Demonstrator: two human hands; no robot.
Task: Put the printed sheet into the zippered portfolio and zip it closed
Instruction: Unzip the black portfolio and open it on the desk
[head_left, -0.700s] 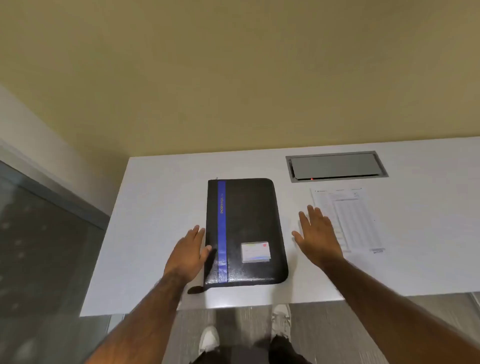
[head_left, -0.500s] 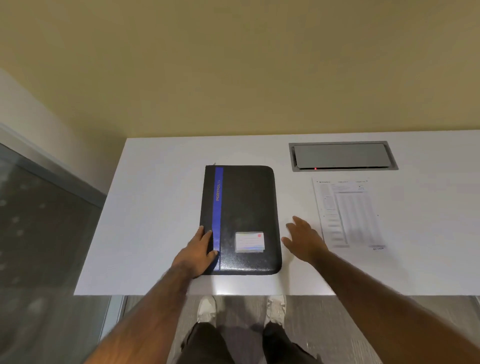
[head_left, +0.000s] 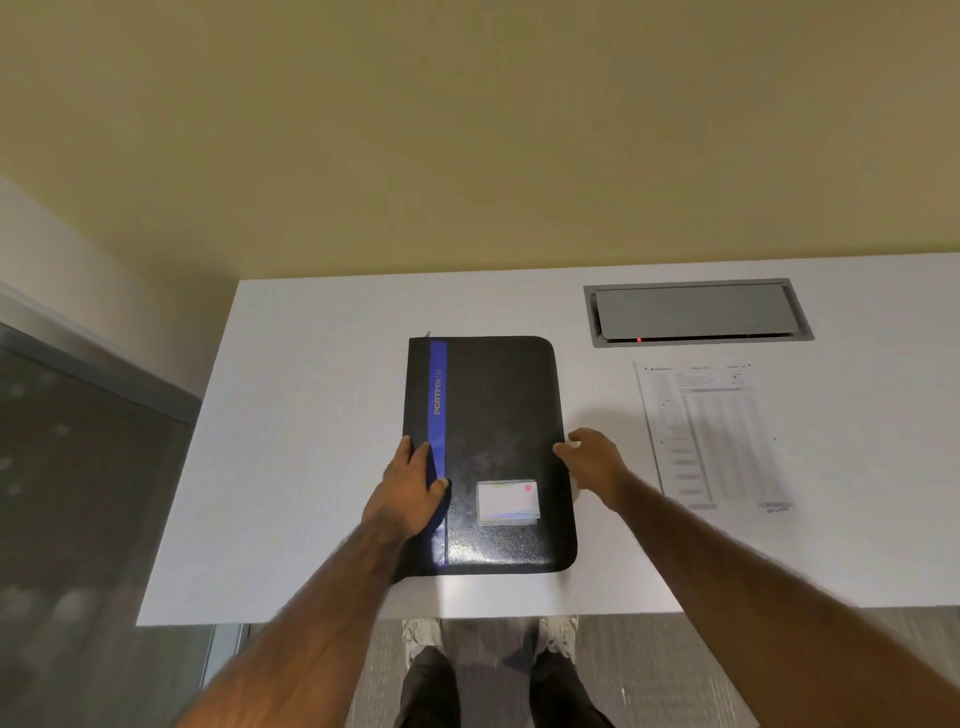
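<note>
A black zippered portfolio (head_left: 498, 415) with a blue stripe and a small card window lies closed on the white table (head_left: 311, 441). My left hand (head_left: 413, 488) rests flat on its left part, near the spine, thumb on the blue stripe. My right hand (head_left: 592, 460) touches the portfolio's right edge with its fingertips, fingers curled toward the edge. The printed sheet (head_left: 711, 436) lies flat on the table to the right of the portfolio, apart from both hands.
A grey recessed cable box (head_left: 696, 312) with a small red light sits in the table behind the sheet. The table's front edge runs just below the portfolio. A yellow wall stands behind, a dark glass panel (head_left: 78, 493) at left.
My left hand has slid onto the portfolio's left part. My right hand has moved left from near the sheet to the portfolio's right edge.
</note>
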